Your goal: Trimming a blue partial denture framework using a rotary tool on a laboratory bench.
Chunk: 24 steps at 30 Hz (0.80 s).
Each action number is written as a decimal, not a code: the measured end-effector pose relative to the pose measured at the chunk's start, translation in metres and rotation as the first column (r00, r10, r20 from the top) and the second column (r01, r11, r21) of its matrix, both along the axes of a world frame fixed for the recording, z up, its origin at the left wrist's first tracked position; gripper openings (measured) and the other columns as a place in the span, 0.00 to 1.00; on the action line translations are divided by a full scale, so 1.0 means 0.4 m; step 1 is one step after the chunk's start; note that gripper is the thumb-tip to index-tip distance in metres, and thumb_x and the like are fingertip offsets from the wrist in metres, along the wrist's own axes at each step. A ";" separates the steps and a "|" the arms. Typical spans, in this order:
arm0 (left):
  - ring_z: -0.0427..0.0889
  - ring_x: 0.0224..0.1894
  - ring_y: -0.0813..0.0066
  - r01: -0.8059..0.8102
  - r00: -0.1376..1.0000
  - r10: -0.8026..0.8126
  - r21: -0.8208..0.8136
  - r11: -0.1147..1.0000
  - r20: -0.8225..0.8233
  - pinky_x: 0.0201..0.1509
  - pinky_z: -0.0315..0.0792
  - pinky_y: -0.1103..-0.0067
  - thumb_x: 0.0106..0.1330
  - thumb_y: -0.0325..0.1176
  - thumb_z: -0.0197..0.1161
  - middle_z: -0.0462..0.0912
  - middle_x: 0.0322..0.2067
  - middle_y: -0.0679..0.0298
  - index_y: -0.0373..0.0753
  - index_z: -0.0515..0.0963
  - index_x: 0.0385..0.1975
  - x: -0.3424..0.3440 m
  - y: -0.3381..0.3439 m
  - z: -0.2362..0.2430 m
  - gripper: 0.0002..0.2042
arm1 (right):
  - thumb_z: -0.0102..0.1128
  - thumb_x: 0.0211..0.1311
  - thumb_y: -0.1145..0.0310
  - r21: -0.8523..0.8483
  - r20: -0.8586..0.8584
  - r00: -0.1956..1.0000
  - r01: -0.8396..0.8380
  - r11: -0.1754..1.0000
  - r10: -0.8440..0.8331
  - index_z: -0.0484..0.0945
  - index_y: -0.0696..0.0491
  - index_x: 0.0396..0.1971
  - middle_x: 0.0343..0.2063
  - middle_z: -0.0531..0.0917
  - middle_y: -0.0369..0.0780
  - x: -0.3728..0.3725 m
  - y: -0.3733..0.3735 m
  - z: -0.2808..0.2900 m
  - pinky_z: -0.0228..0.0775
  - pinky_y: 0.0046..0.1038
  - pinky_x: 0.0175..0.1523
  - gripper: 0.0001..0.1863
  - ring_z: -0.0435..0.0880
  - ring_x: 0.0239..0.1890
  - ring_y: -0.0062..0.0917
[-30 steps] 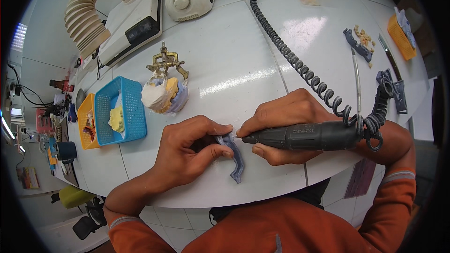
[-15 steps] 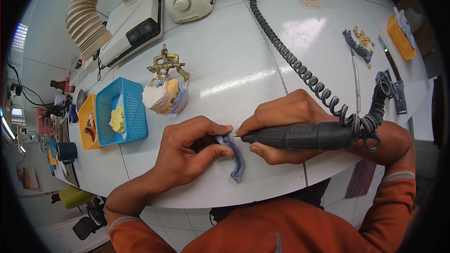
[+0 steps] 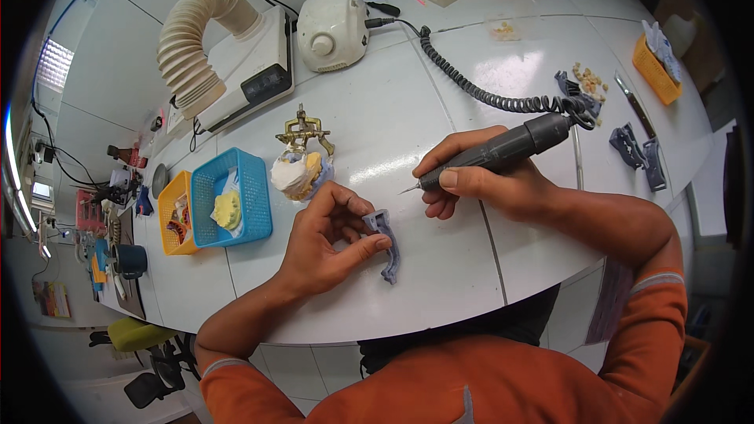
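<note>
Between its thumb and fingers, my left hand pinches a curved blue-grey putty strip, which looks like a dental impression index. The strip's lower end hangs free over the white table. My right hand grips a dark grey rotary handpiece like a pen. Its thin metal bur points left toward the strip, with a gap between them. Just beyond my left hand, a brass articulator bears a dental cast in white, yellow and bluish material.
A coiled cord runs from the handpiece to a white control unit. A suction box with ribbed hose stands far left. Left are a blue basket and an orange basket. Right lie a knife, putty pieces and small teeth.
My right hand has lifted the handpiece up and away from the strip, and the bur now shows clear. My left hand has turned the strip slightly. The whole view has shifted.
</note>
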<state>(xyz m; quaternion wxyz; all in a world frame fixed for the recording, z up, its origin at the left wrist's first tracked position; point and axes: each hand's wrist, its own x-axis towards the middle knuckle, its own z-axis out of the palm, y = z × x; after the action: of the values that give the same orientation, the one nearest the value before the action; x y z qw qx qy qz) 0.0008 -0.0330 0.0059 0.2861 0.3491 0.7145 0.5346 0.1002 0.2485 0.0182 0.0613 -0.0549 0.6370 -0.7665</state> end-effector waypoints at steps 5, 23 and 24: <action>0.81 0.43 0.81 -0.060 0.988 0.032 0.182 0.981 0.151 0.50 0.82 0.80 0.66 0.20 0.73 0.75 0.50 0.61 0.36 0.69 0.52 0.000 -0.003 -0.029 0.20 | 0.61 0.71 0.65 -0.147 0.101 0.992 0.092 0.985 -0.078 0.79 0.68 0.54 0.36 0.87 0.52 -0.012 0.000 -0.010 0.87 0.35 0.46 0.21 0.91 0.38 0.36; 0.90 0.37 0.61 -0.116 0.414 -0.041 -0.097 0.988 -0.910 0.40 0.83 0.71 0.59 0.24 0.76 0.89 0.38 0.55 0.36 0.86 0.44 0.037 0.017 0.047 0.14 | 0.59 0.73 0.67 -0.192 0.122 0.990 0.096 0.977 -0.073 0.80 0.65 0.54 0.36 0.87 0.50 -0.019 0.007 -0.010 0.86 0.33 0.47 0.18 0.91 0.38 0.34; 0.90 0.36 0.61 -0.121 0.449 -0.083 -0.153 0.981 -0.890 0.39 0.82 0.71 0.58 0.23 0.76 0.89 0.37 0.55 0.36 0.86 0.44 0.042 0.020 0.047 0.14 | 0.59 0.73 0.67 -0.190 0.121 0.990 0.091 0.977 -0.069 0.80 0.65 0.54 0.36 0.87 0.50 -0.018 0.009 -0.011 0.86 0.33 0.47 0.18 0.91 0.38 0.34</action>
<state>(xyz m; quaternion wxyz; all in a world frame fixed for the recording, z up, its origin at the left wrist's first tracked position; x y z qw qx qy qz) 0.0176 -0.0248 0.0246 -0.1051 0.5398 0.8103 0.2027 0.0930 0.2521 0.0140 0.0610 0.0089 0.5558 -0.8290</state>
